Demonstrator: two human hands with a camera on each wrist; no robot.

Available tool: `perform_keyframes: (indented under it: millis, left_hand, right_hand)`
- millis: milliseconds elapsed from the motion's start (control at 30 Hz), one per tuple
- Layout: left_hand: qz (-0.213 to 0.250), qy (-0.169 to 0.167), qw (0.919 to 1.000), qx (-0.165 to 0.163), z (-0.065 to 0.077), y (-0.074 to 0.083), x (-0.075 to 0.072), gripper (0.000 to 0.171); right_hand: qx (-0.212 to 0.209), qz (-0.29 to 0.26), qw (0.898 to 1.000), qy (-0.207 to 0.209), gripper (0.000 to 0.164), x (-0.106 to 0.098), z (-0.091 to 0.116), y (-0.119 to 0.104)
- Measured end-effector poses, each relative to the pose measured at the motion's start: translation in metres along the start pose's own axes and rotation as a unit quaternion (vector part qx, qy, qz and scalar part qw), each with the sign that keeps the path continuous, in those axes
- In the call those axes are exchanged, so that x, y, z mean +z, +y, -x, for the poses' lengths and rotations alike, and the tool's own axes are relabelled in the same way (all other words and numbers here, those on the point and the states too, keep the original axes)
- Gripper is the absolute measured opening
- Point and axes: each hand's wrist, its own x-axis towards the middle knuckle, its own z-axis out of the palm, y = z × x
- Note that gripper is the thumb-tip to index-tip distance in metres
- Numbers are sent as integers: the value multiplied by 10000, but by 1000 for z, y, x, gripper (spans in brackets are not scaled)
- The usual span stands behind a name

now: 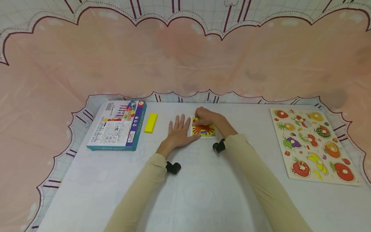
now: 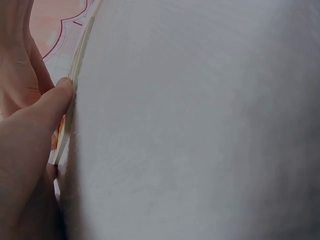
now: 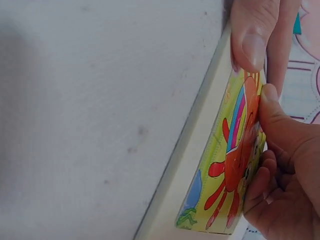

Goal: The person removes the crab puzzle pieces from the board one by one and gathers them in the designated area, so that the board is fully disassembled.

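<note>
A small crab jigsaw puzzle (image 1: 203,130) in a pale frame lies on the table before me. My left hand (image 1: 178,132) is laid on the table just left of it, fingers straight and spread, its thumb touching the frame's near left corner. Over the puzzle's far left part, my right hand (image 1: 205,116) has its fingers curled and grips there. The right wrist view has the right thumb (image 3: 270,93) at the orange crab (image 3: 235,167) and the other fingers bent against the picture; whether a single loose piece is between them is hidden.
A yellow block (image 1: 151,123) lies left of my left hand. Farther left is a blue-edged printed box (image 1: 116,125). On the right lies a fruit peg board (image 1: 314,146). A patterned cloth wall (image 1: 185,58) rises behind the white table (image 1: 197,193).
</note>
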Motion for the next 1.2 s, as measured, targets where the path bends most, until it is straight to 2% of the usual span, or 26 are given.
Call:
perform_keyframes:
  millis: [467, 700, 1200]
  left_hand:
    - [1, 20, 10000, -33, -1, 0, 1, 96]
    - [-63, -15, 10000, -35, -2, 0, 2, 97]
    - [-42, -47, 10000, -63, -2, 1, 1, 96]
  right_hand:
    - [-136, -49, 9998, 116, 44, 0, 2, 0]
    - [-54, -242, 9996, 144, 43, 1, 4, 0]
    - [-105, -482, 9976, 487, 45, 7, 8, 2]
